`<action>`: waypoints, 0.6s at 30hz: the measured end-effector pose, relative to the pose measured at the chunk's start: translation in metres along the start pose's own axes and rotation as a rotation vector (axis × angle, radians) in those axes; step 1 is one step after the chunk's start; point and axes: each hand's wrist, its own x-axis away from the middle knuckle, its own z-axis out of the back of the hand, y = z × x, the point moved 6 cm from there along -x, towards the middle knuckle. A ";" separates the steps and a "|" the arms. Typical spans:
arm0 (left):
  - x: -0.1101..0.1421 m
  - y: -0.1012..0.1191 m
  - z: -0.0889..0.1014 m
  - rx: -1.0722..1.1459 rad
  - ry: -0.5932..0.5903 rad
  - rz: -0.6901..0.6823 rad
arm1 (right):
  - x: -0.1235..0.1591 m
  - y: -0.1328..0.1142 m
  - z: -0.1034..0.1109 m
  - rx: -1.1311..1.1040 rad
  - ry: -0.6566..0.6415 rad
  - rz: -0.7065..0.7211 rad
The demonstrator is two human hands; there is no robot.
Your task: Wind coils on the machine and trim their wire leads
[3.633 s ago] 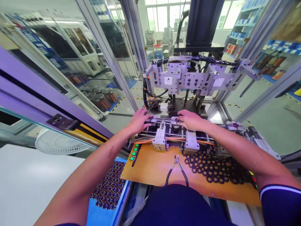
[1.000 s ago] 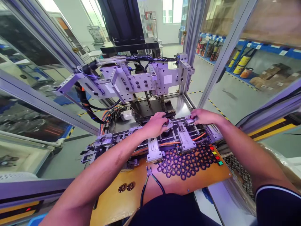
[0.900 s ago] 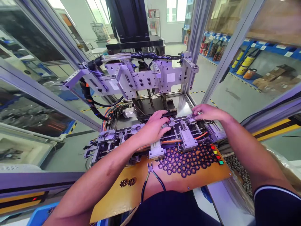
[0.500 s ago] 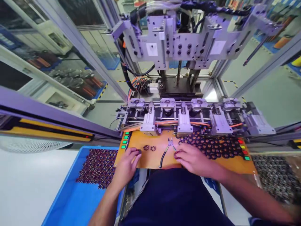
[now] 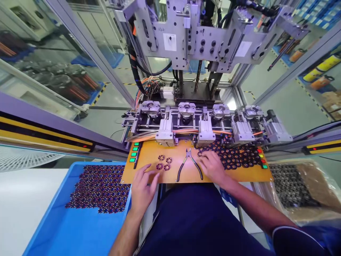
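My left hand (image 5: 144,185) is open above the front edge of the orange board (image 5: 183,142), fingers spread and nothing in them. Just beyond its fingertips lie several small ring-shaped parts (image 5: 166,167) with notched inner edges, resembling motor stators. My right hand (image 5: 213,168) has its fingers curled at the left edge of a dense group of dark ring-shaped parts (image 5: 231,158). Its fingertips close on one dark ring-shaped part (image 5: 199,153). Between the hands, diagonal cutters (image 5: 189,155) lie with handles spread toward me.
A machine with clamp fixtures (image 5: 187,108) stands behind the board, under a metal head plate (image 5: 197,46). Green buttons (image 5: 134,154) line the board's left side. A blue tray (image 5: 74,227) of ring parts is at left, a plastic-lined box (image 5: 317,181) of parts at right.
My left hand has let go of the dark parts it held, and more rings lie before it. My right hand has moved away from the cutters to the dark group. The view has shifted.
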 end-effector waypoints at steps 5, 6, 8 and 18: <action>-0.007 0.019 0.008 0.041 -0.008 -0.036 | 0.025 0.035 0.011 0.003 0.057 -0.085; -0.011 0.024 0.009 0.060 -0.009 -0.040 | 0.027 0.034 0.011 -0.014 0.063 -0.083; -0.024 0.035 0.011 0.123 -0.012 -0.032 | 0.027 0.025 0.014 -0.061 0.091 -0.074; -0.068 0.117 0.001 0.956 -0.471 0.131 | -0.015 -0.060 0.092 -0.744 0.298 0.082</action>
